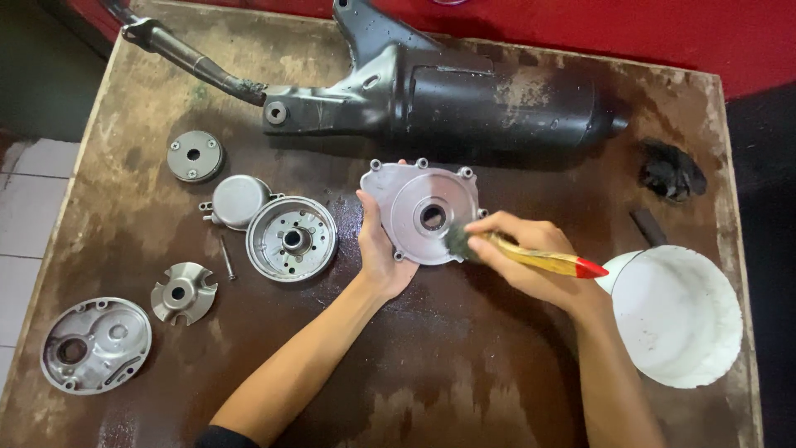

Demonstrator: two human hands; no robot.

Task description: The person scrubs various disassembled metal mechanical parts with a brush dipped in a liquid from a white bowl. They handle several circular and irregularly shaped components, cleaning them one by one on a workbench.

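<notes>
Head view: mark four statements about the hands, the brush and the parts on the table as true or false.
1. The right hand holds a paintbrush against the round metal cover. True.
2. The left hand rests flat on the table, away from the cover. False: it grips the cover's left edge.
3. The white bucket stands right of the right hand. True.
4. The black exhaust muffler lies nearest the person. False: it lies at the far edge.

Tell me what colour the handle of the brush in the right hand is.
Yellow with a red tip, on the brush held by the right hand; head view.
</notes>
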